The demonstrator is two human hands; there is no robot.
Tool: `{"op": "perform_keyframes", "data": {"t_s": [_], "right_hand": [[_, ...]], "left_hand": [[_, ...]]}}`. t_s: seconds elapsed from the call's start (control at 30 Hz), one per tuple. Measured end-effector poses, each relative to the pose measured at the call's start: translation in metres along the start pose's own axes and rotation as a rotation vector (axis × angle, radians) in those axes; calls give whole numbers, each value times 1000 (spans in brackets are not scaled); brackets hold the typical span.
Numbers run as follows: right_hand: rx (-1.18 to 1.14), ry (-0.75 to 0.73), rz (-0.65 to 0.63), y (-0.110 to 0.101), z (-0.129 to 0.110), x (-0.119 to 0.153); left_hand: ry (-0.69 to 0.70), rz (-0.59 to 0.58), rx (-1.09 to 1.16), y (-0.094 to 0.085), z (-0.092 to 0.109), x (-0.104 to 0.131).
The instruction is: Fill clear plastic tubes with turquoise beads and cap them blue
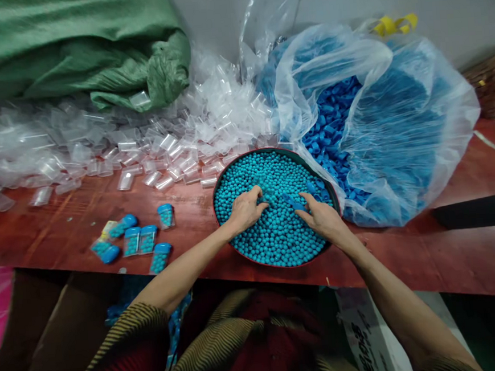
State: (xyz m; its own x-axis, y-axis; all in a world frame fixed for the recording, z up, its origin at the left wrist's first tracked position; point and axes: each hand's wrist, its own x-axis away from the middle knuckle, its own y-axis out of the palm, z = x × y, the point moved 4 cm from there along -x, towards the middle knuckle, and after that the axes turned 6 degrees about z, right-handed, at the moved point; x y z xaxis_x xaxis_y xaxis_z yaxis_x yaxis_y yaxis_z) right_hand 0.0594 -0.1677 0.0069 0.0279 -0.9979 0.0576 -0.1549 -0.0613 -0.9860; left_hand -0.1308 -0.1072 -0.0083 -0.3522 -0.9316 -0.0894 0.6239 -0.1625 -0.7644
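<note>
My left hand (pixel 247 209) is over the left part of a round tub (pixel 282 265) of turquoise beads (pixel 283 237). Its curled fingers close on what looks like a small clear plastic container (pixel 269 195), hard to pick out against the beads. On the tub's right side, my right hand (pixel 322 217) pinches a blue cap (pixel 296 203) between thumb and fingers, just above the beads. More blue caps (pixel 320 190) lie among the beads by the tub's right wall.
Several capped, bead-filled containers (pixel 140 239) lie left of the tub. Loose clear containers (pixel 176 151) pile up behind, beside a green sack (pixel 69 45). A translucent bag (pixel 417 115) of blue caps stands at right. A black-handled object (pixel 474 211) lies farther right near the table edge.
</note>
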Motion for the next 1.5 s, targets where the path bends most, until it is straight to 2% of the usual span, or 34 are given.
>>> {"op": "perform_keyframes", "data": {"t_s": [0.13, 0.2, 0.3, 0.4, 0.47, 0.53, 0.6, 0.67, 0.73, 0.83, 0.9, 1.07, 1.17, 1.27, 1.33, 1.4, 1.5], "right_hand": [[-263, -133, -104, 0, -8, 8], [-277, -201, -67, -7, -11, 10], [-29, -304, 12, -14, -18, 8], [192, -424, 17, -10, -28, 6], [262, -459, 71, -7, -31, 6], [277, -434, 139, -4, -30, 6], [230, -322, 147, -1, -26, 4], [125, -177, 121, 2, -24, -1], [-14, -120, 130, 1, -30, -6], [-161, -217, 151, 0, -48, -11], [-148, -254, 113, 1, -54, -10], [8, -185, -19, 8, -31, -4], [-187, -160, 52, 3, -26, -5], [-458, -186, 129, -4, -41, -8], [-536, -204, 151, -6, -51, -8], [-461, -203, 158, -4, -52, -6], [-316, -214, 75, 2, -42, 0]], "left_hand": [[-19, 1, 170, -1, -4, 1], [-28, -24, 257, 2, -7, 1], [-36, -69, 331, 5, -12, -1], [-57, -94, 382, 5, -13, -3], [-85, -122, 399, 4, -15, -3], [-103, -136, 414, 3, -16, -3], [-108, -125, 456, 2, -17, -3], [-107, -110, 519, 2, -15, -1], [-108, -120, 574, 2, -12, 1], [-116, -164, 590, 1, -5, 5], [-109, -172, 557, -2, -4, 7], [-113, -155, 548, -12, -11, 11], [-126, -221, 598, -11, -8, 15], [-124, -241, 669, -7, 0, 18], [-115, -233, 709, -5, 4, 20], [-128, -247, 723, -4, 3, 22], [-180, -256, 710, -7, -5, 26]]}}
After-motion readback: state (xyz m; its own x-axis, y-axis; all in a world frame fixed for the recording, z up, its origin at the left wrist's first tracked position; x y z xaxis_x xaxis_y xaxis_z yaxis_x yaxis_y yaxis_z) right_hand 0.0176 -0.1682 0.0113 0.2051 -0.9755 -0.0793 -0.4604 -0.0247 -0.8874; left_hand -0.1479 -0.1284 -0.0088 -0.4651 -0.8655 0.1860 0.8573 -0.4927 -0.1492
